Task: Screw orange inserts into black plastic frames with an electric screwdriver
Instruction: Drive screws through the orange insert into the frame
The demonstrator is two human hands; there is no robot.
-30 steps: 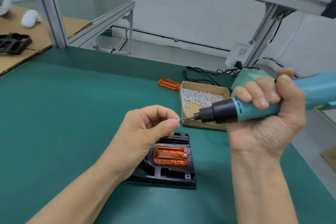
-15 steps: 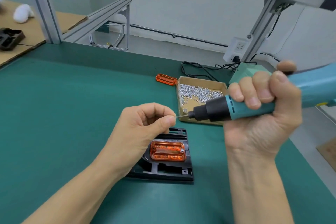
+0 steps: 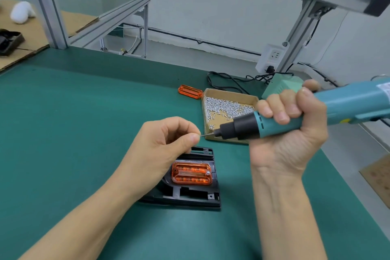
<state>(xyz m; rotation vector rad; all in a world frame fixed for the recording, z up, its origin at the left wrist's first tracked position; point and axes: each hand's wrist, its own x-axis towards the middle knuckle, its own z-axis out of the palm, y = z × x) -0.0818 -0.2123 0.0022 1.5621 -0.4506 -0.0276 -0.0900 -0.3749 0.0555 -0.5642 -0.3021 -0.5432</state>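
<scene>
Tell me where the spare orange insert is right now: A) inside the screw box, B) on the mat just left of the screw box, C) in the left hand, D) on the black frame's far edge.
B: the spare orange insert lies on the green mat, just left of the cardboard screw box.

green-topped workbench (image 3: 84, 112), aluminium frame post (image 3: 45, 6), white wall (image 3: 211, 6), wall socket (image 3: 272, 57)

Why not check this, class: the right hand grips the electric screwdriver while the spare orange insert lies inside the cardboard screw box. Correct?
Not quite. In the head view the spare orange insert lies on the green mat beside the cardboard screw box, not inside. The right hand does grip the electric screwdriver.
</scene>
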